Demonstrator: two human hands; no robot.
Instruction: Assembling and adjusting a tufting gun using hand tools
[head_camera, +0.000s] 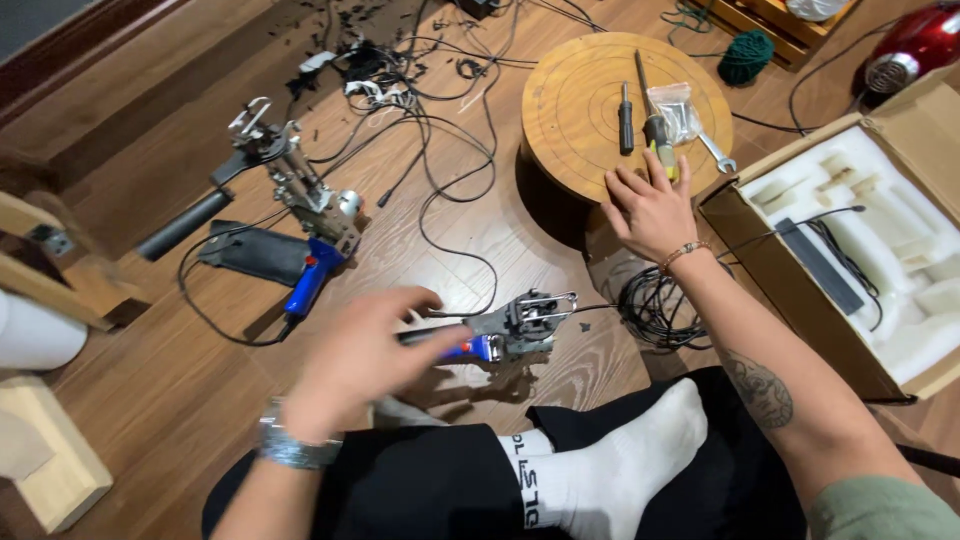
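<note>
I count two tufting guns on the floor (560, 250); near tufting gun (510, 330) lies crosswise, head right. Left hand (355, 355) fingers apart above its handle; right hand (650, 210) fingers spread on round stool (580, 110) edge.

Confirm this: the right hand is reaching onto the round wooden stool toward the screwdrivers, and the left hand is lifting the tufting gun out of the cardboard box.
Not quite. The head view shows the right hand on the round wooden stool by the screwdrivers, as stated. But the left hand is at the tufting gun lying on the wooden floor, not lifting it from the cardboard box.
</note>
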